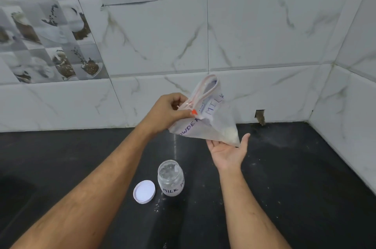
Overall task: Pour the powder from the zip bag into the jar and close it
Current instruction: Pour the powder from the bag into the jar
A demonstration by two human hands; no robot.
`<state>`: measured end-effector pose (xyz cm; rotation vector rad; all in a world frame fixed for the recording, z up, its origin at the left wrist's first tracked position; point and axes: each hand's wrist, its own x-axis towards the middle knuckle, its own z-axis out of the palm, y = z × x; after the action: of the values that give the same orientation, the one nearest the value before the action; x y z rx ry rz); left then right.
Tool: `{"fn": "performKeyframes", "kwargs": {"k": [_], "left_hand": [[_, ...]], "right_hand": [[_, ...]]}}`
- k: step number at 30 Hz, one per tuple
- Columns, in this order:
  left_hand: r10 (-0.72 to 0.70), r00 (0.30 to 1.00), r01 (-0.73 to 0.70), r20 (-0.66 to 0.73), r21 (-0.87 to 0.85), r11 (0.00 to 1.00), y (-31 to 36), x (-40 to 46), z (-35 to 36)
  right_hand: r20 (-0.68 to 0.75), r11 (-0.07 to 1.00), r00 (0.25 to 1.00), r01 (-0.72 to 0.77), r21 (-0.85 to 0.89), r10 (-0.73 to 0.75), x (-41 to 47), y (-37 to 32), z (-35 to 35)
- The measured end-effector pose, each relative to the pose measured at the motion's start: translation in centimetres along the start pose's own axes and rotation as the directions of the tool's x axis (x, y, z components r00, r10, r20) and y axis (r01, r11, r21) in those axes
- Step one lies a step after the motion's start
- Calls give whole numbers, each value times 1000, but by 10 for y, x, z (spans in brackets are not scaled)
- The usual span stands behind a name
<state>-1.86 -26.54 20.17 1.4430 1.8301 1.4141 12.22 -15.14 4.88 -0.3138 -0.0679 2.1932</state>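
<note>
My left hand (173,110) pinched the zip bag (205,118) by its seal, well above the open jar (171,177), my right hand (227,151) flat under its powdery corner, so tipping off-centre risked dusting the table (295,177).

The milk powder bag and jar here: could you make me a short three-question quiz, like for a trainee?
1. True or false: the white lid is screwed onto the jar.
2. Which hand pinches the zip bag at its zipper end? A) left hand B) right hand
3. Fill in: the right hand lies open, palm up, under the bag's ____ corner, where the powder sits.

Key: 1 false; the lid lies on the black counter beside the jar. 2 A. 3 lower.
</note>
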Motion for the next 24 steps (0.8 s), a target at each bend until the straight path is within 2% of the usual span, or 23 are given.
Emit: {"fn": "performKeyframes", "kwargs": {"k": [4, 9, 13, 19, 24], "left_hand": [[-11, 991, 11, -136, -2, 1000, -25, -16, -15], [-85, 981, 93, -175, 39, 995, -50, -25, -22], [-120, 983, 132, -140, 82, 988, -58, -30, -29], [-102, 987, 121, -121, 164, 979, -79, -35, -36], [-151, 981, 169, -122, 160, 973, -96, -40, -40]], "right_hand": [[51, 999, 998, 40, -11, -39, 1, -11, 11], [63, 994, 997, 47, -98, -41, 4, -12, 18], [-1, 974, 999, 48, -223, -49, 9, -18, 28], [-208, 934, 967, 66, -352, -147, 6, -16, 46], [-240, 904, 946, 103, -415, -218, 1, -12, 52]]}}
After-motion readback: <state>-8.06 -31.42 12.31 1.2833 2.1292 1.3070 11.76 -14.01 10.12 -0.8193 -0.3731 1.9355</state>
